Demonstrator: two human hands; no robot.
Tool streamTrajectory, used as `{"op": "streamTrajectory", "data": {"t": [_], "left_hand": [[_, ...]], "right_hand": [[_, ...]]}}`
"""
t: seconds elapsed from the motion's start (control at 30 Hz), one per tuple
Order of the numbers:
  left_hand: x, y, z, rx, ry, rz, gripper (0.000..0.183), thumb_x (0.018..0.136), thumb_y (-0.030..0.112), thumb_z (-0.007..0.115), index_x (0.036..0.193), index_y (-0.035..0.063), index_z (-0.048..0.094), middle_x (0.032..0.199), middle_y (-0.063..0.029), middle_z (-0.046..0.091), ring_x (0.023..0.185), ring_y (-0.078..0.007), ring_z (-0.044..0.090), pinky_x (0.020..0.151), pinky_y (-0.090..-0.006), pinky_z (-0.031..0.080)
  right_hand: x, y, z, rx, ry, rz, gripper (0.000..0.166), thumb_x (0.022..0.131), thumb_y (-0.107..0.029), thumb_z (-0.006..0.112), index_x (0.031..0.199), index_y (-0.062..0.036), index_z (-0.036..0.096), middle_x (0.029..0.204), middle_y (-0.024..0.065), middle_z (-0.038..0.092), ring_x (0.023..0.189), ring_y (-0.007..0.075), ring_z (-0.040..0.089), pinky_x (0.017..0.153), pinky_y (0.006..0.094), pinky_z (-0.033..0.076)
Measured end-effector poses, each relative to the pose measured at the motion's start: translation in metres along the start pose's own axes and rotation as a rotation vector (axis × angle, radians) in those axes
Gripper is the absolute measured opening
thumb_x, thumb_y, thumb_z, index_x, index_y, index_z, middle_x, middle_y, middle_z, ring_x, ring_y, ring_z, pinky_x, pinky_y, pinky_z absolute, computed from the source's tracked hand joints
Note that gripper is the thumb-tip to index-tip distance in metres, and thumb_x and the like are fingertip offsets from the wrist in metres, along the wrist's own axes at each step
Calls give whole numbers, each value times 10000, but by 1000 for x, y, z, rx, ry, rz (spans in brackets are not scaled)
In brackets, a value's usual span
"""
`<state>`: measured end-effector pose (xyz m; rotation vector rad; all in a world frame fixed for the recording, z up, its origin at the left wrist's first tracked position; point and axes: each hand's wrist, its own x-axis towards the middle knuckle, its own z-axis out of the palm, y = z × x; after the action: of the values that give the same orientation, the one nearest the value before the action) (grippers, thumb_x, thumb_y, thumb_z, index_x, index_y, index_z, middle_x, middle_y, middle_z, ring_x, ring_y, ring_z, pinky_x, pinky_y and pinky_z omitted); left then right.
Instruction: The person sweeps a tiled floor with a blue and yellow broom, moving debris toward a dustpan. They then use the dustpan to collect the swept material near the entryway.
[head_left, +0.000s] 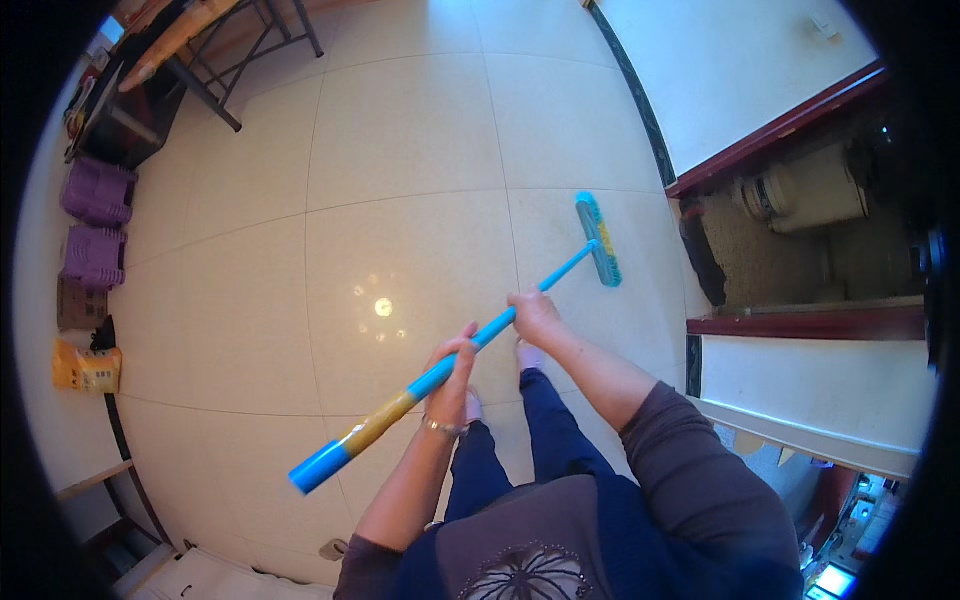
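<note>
A push broom with a long blue pole (358, 428), banded yellow near its top end, slants across in front of me. My left hand (452, 377) wraps around the upper part of the pole, with a bracelet at the wrist. Further down the pole, my right hand (535, 316) is closed on it. The broom head (598, 240), blue-green with a yellow band in its bristles, rests on the tiled floor (405, 247) ahead and to the right. My two feet stand on the tiles just below the hands.
A doorway with a dark red frame (806, 327) opens at the right; a dark mat (702, 251) lies at its threshold. Along the left wall are purple plastic stools (94, 257), a yellow bag (87, 367) and a cardboard box (82, 304). A metal-legged table (176, 41) stands at the upper left.
</note>
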<state>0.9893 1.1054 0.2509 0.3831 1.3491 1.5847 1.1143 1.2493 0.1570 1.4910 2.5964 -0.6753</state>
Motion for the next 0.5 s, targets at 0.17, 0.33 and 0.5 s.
{"op": "streamTrajectory", "data": {"t": [0.17,0.33,0.5], "left_hand": [[47,-21,14,-46,88,-51,168,889,230,522,963,78,515,1163,-140,525,1101,-224,478,952,-348,387],[13,14,-33,-208,644,108,140,867,152,537,825,20,518,903,-145,598,951,-248,569,884,-367,453],[-45,76,-49,-20,751,379,272,884,221,487,693,31,450,818,-156,593,892,-323,584,813,-409,471]], "right_hand": [[61,17,12,130,-101,-137,54,695,-92,585,745,-91,607,728,203,555,732,382,574,631,458,467],[56,-89,41,87,-297,-297,91,736,-115,554,776,-104,635,812,150,607,858,340,565,783,539,408],[17,-173,-9,143,-346,-510,90,734,-114,556,776,-108,635,776,135,605,813,319,582,743,461,453]]}}
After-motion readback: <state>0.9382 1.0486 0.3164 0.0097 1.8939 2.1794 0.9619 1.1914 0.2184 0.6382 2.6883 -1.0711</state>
